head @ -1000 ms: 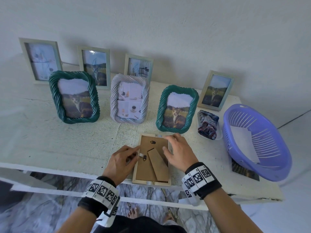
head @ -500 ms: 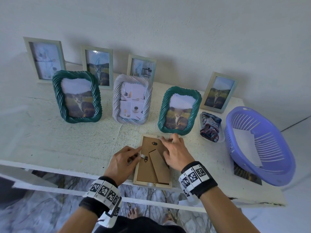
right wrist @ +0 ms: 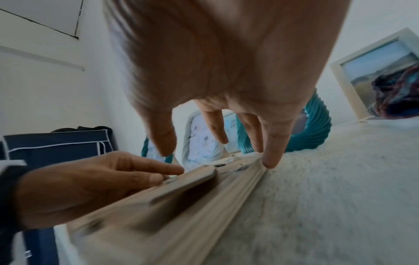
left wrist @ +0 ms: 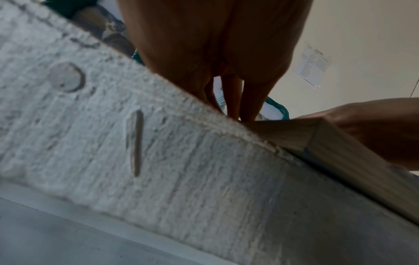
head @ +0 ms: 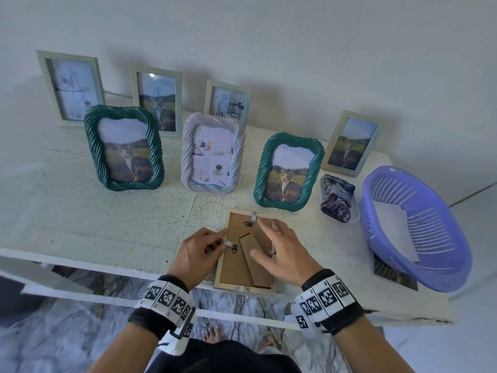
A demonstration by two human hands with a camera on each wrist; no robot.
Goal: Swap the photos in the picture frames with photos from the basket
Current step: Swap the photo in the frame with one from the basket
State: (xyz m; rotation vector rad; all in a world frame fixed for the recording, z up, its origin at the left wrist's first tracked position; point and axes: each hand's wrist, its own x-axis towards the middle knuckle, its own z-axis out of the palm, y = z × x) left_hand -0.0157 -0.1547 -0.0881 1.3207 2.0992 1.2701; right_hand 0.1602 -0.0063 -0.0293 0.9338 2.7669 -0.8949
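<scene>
**Two hands on the face-down frame**

Two hands work at the lower middle of the head view, both on the frame [head: 236, 267] that lies back-up at the near edge of the table [head: 80, 211]. Your left hand [head: 197, 255] sits at the frame's left rail with its fingers curled in; the thumb and forefinger pinch a small clip [head: 228, 243] on that rail. The right wrist view shows the same forefinger [right wrist: 158, 168] stretched toward the backing. Your right hand [head: 282, 254] lies spread over the right half of the frame, fingers straight and apart; the little finger [right wrist: 271, 157] touches the frame's right rail, and the thumb rests on the stand flap [head: 251, 254], which lies against the backing. A second clip [head: 253, 218] shows at the frame's top rail, just beyond your right fingertips.

At the right edge of the head view stands the basket [head: 454, 265], with a sheet [head: 395, 230] lying white side up inside it. A dark photo [head: 395, 274] pokes out from under the basket's near side. Left of the basket a cloth [head: 337, 201] sits in a small tray.

Across the middle of that view stand three rope-edged frames: green [head: 90, 149], pale [head: 187, 157], green [head: 259, 179]. Behind them, along the wall, stand four plain pale frames, the rightmost [head: 329, 146] just above the cloth.

The left wrist view shows mostly the table's rough edge [left wrist: 158, 161] and a corner of the frame [left wrist: 317, 136].
</scene>
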